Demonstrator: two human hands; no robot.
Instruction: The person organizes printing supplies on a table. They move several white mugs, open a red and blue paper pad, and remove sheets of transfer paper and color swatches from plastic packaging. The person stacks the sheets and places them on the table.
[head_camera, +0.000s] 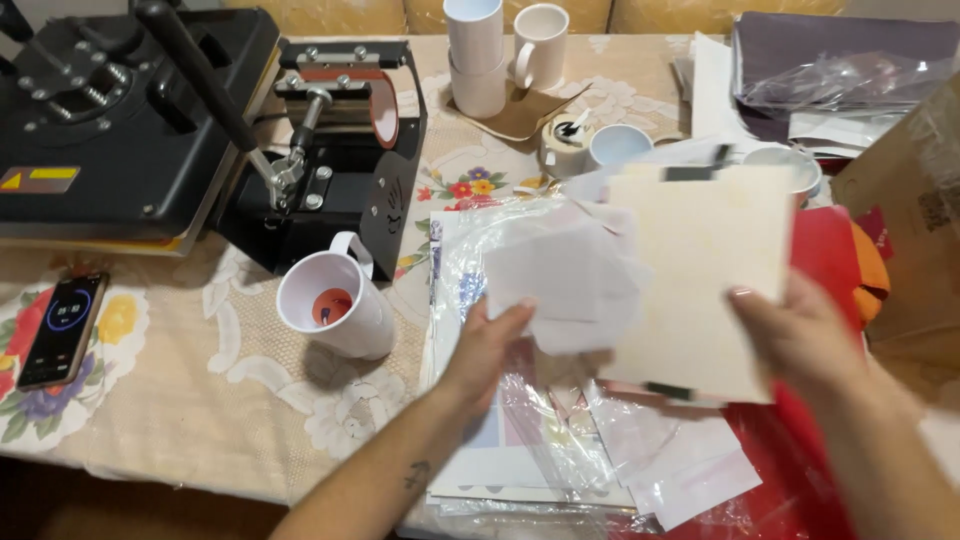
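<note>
My right hand (800, 335) grips a cream sheet of paper (700, 270) by its lower right corner, lifted above the table. My left hand (485, 345) pinches a blurred white sheet (565, 275) next to it, over a clear plastic sleeve (480, 245). Under both hands lies a pile of printed sheets and plastic wraps (560, 450). A white mug (335, 305) lies tilted on the tablecloth to the left of my left hand, with a red picture inside it.
A black mug press (350, 150) and a large flat heat press (110, 120) stand at the back left. A phone (60, 330) lies at the left edge. Stacked white mugs (500, 50), a tape roll (565, 145), folders (830, 70) and a cardboard box (910, 220) crowd the back and right.
</note>
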